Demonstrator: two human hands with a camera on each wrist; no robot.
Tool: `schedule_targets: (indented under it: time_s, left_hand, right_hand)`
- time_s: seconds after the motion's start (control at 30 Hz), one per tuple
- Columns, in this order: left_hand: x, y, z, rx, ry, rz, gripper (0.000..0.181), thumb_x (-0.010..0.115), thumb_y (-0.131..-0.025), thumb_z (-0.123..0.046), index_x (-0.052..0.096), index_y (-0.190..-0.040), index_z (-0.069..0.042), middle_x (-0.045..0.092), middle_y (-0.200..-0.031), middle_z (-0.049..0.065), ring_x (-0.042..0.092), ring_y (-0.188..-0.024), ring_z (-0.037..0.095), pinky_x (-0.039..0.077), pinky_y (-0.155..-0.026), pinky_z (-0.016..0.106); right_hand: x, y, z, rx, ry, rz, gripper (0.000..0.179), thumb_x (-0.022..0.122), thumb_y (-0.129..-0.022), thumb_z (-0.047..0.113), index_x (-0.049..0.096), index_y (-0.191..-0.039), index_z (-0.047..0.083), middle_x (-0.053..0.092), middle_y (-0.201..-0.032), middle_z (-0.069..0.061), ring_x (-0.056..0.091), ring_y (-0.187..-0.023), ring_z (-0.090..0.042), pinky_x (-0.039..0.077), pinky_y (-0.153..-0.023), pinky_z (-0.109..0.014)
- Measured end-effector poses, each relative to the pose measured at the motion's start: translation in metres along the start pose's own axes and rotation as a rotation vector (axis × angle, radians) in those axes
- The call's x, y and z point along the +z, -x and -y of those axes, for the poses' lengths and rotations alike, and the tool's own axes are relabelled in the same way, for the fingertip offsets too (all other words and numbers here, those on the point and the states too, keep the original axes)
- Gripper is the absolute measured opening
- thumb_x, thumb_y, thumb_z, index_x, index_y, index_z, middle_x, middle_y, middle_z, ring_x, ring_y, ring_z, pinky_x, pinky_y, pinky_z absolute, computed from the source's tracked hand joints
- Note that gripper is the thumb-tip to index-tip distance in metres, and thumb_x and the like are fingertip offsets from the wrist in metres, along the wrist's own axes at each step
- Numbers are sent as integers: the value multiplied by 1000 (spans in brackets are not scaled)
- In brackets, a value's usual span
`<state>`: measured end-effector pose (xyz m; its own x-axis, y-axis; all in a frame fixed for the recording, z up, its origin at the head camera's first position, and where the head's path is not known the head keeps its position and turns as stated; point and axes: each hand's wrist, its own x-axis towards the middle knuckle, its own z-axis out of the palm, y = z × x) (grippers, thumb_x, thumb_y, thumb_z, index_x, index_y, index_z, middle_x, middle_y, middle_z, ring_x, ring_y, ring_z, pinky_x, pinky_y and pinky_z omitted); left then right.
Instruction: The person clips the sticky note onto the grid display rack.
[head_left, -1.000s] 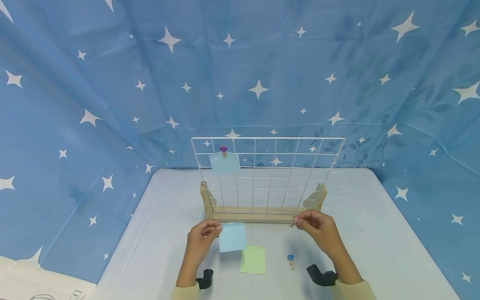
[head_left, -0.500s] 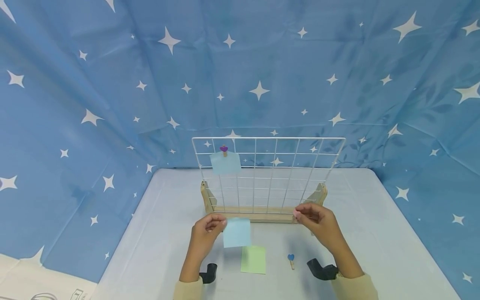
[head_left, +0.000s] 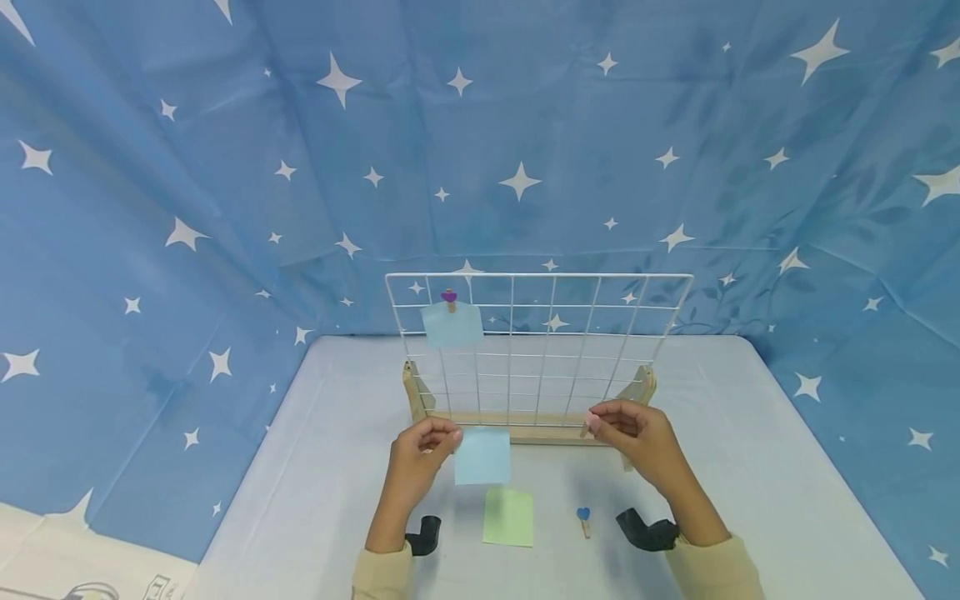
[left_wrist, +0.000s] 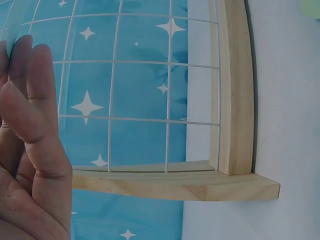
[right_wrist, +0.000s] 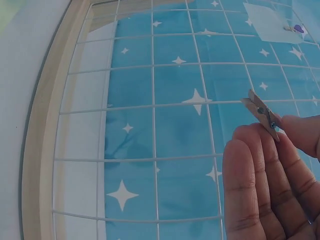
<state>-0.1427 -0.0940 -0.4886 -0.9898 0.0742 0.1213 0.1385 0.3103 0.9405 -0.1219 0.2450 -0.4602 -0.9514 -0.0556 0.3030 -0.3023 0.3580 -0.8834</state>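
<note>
My left hand (head_left: 416, 462) pinches a square light-blue sticky note (head_left: 483, 457) by its left edge, in front of the wire grid's wooden base (head_left: 517, 434). Only a sliver of that note (left_wrist: 16, 22) shows in the left wrist view. To the right, my right hand (head_left: 637, 435) holds a small wooden clothespin (right_wrist: 262, 114) between thumb and fingers; a bit of pink shows on it in the head view. Its jaws point away from the fingers, toward the white wire grid (head_left: 540, 274). High on the grid's left side hangs another light-blue note (head_left: 454, 329), clipped by a clothespin with a purple heart (head_left: 449, 297).
A green sticky note (head_left: 508, 518) lies on the white table (head_left: 345, 383) between my forearms. Right of it lies a clothespin with a blue heart (head_left: 583, 515). Behind the grid hangs a blue curtain (head_left: 480, 125) printed with stars.
My left hand has moved up and to the right with the blue note, nearer the grid's base. My right hand has risen slightly, and the clothespin has turned in its fingers.
</note>
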Motion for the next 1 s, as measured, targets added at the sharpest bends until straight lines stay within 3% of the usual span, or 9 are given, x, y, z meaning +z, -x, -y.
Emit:
schedule_targets:
  time_s: [0.73, 1.0]
  left_hand:
    - [5, -11, -25, 41, 9, -23, 16, 77, -102, -20, 78, -106, -5, 79, -93, 6, 67, -85, 17, 56, -66, 26]
    - [7, -19, -36, 113, 4, -53, 14, 77, -103, -21, 78, -104, -7, 76, -94, 1, 69, -91, 17, 55, -81, 31]
  right_hand:
    - [-8, -14, 18, -5, -10, 40, 18, 74, -99, -3, 76, -116, -10, 79, -101, -20, 75, -87, -4, 60, -77, -18]
    - [-10, -21, 25, -6, 10, 51, 18, 74, -100, -3, 75, -117, -9, 79, -101, -19, 73, -86, -4, 60, -77, -18]
